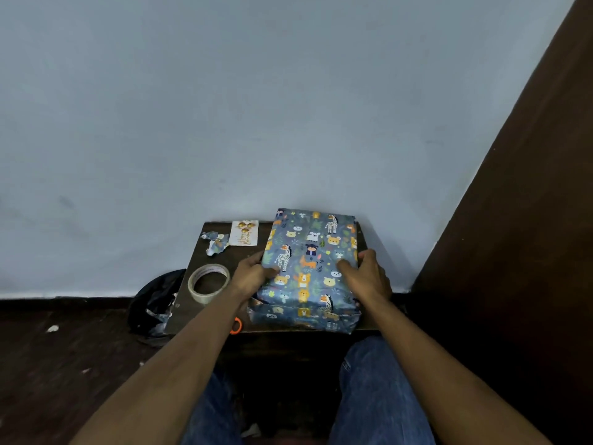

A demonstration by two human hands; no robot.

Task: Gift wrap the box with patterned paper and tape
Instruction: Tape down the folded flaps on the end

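1. Blue animal-print paper covers the box (308,268), which lies flat on the small dark table (221,252) against the wall.
2. Left hand (252,277) grips its left edge, thumb on top.
3. Right hand (365,274) clasps the right edge, fingers curled over.
4. Tape roll (208,282) sits just left of the left hand.

Bare forearms; blue denim jeans (378,399) on legs.

The box (310,268) is wrapped in blue paper with little animals on it: orange foxes, yellow bears, spotted giraffes and green leaves. The tape roll (208,283) is see-through and whitish, and the bench (244,252) is dark brown. A white card (244,233) has gold shapes, the wall (256,107) is light blue, and the person's jeans (378,396) are blue.
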